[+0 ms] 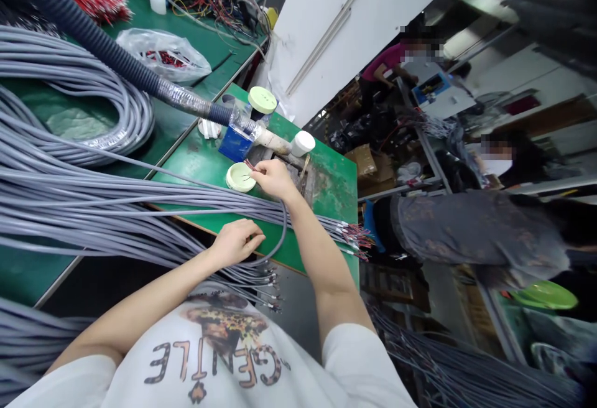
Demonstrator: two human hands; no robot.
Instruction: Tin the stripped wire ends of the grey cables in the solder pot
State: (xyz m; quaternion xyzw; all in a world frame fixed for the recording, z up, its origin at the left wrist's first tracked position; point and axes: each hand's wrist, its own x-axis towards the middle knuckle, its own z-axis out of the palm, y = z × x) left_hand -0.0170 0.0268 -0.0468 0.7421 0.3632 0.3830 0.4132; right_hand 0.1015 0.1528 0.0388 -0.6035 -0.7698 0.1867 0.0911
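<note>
My right hand (274, 179) is closed on the end of a grey cable (282, 234), whose thin stripped wires (249, 165) point over a small pale-green tub (228, 181). From that hand the cable loops down and back towards the bundle. My left hand (237, 241) is half curled at the bench's near edge, beside the bundle of grey cables (186, 195); a gap shows between its thumb and fingers, and nothing is seen in it. Across the green bench, the bundle ends in red and dark wire tips (358, 237) at the right.
A dark ribbed hose (130, 69) runs to a blue box (236, 142) behind the tub. Near it stand a white round container (303, 143) and a green-lidded jar (262, 99). Coiled grey cable (125, 106) lies left. A plastic bag (163, 53) sits behind. Other people are at right.
</note>
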